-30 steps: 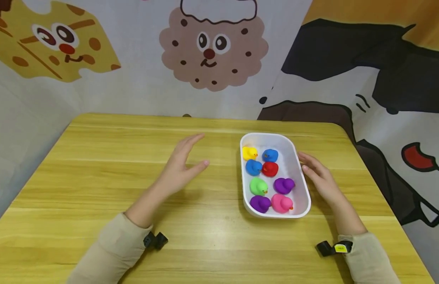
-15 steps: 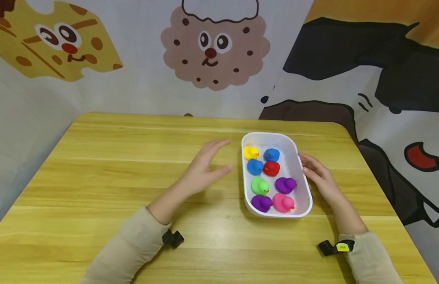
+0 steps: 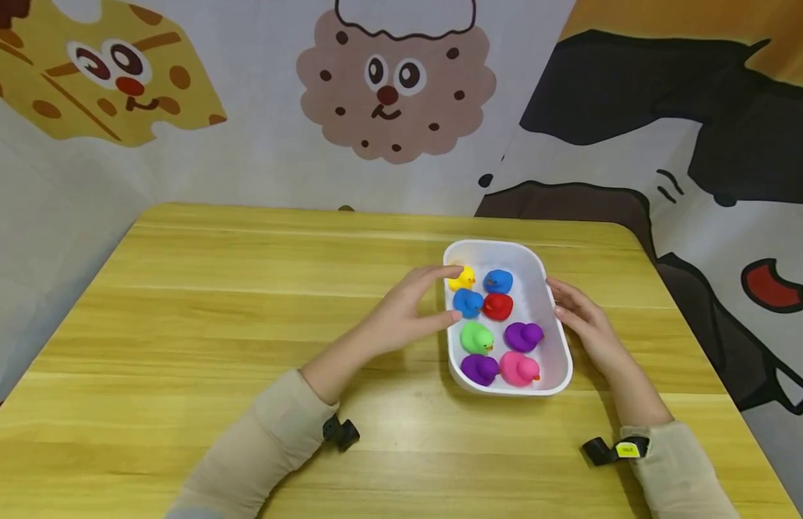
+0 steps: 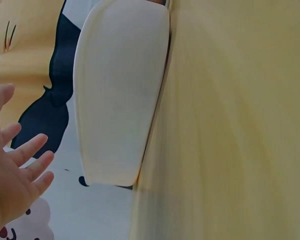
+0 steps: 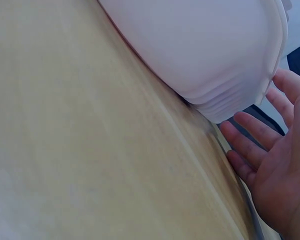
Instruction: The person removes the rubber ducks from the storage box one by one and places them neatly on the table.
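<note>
A white plastic tub point(image 3: 528, 292) stands right of the table's middle, holding several small rubber ducks. My left hand point(image 3: 398, 317) reaches over its left rim, thumb and fingers spread and holding nothing. Under the fingertips lies a yellow duck point(image 3: 465, 280), partly covered; near the thumb is a blue duck point(image 3: 468, 303). In the left wrist view the left hand point(image 4: 15, 180) has its fingers apart beside the tub's outer wall point(image 4: 122, 95). My right hand point(image 3: 589, 331) rests against the tub's right side. The right wrist view shows loosely bent fingers point(image 5: 245, 142) at the tub's corner.
Also in the tub are another blue duck point(image 3: 499, 282), a red duck point(image 3: 498, 307), a green duck point(image 3: 476, 337), two purple ducks point(image 3: 523, 336) and a pink duck point(image 3: 520, 369). Behind the wooden table point(image 3: 246, 288) hangs a cartoon-printed cloth point(image 3: 259, 158).
My left hand has moved right across the table, from well left of the tub to over its left rim. The right hand stays at the tub, and the ducks keep their places.
</note>
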`<action>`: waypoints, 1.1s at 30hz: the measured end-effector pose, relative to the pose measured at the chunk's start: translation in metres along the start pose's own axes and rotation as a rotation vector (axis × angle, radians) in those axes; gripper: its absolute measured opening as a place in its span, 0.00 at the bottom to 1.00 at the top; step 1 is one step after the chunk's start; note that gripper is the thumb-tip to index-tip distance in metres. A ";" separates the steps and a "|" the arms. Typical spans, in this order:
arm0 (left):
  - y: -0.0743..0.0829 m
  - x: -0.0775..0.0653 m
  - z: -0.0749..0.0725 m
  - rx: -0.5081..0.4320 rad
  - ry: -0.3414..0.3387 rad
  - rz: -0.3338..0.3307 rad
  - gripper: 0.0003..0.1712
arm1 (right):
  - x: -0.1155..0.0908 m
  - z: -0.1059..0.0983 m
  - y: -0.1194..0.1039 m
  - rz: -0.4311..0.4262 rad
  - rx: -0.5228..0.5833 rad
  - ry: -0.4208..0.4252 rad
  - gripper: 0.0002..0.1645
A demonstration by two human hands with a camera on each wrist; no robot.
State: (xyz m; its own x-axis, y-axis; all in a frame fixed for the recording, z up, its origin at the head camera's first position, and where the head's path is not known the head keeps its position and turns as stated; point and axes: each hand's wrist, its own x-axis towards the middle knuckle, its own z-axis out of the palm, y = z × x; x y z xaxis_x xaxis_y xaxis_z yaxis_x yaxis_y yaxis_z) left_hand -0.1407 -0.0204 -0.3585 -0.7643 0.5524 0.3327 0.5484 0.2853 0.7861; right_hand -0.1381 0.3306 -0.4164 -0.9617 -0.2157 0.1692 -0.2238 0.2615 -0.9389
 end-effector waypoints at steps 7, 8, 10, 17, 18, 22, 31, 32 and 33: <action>-0.001 0.011 0.012 0.023 -0.086 0.031 0.30 | 0.000 0.001 0.001 0.006 0.003 -0.013 0.27; -0.002 0.012 0.013 0.029 -0.100 0.040 0.30 | 0.000 0.001 0.001 0.007 0.003 -0.014 0.27; -0.002 0.015 0.016 0.035 -0.132 0.058 0.30 | 0.000 0.001 0.001 0.006 0.002 -0.015 0.27; -0.008 0.021 0.023 0.044 -0.208 0.090 0.29 | 0.001 0.004 0.001 0.004 0.006 -0.023 0.27; -0.009 0.022 0.023 0.044 -0.215 0.093 0.29 | 0.001 0.004 0.001 0.005 0.008 -0.025 0.27; -0.010 0.026 0.027 0.051 -0.250 0.094 0.27 | 0.002 0.005 0.001 0.000 0.016 -0.036 0.27; -0.010 0.041 0.036 0.081 -0.366 0.129 0.26 | -0.001 0.001 -0.001 0.004 0.036 -0.018 0.27; -0.010 0.043 0.036 0.107 -0.382 0.134 0.25 | -0.001 0.000 -0.001 0.002 0.042 -0.019 0.27; -0.010 0.045 0.037 0.139 -0.398 0.137 0.25 | -0.001 0.000 -0.001 0.001 0.047 -0.021 0.27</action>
State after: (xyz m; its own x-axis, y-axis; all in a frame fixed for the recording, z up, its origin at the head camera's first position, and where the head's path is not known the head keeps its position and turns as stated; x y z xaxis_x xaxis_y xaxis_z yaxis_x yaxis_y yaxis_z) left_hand -0.1680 0.0309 -0.3707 -0.5059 0.8434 0.1808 0.6967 0.2760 0.6621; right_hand -0.1370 0.3304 -0.4154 -0.9584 -0.2351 0.1621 -0.2144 0.2170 -0.9523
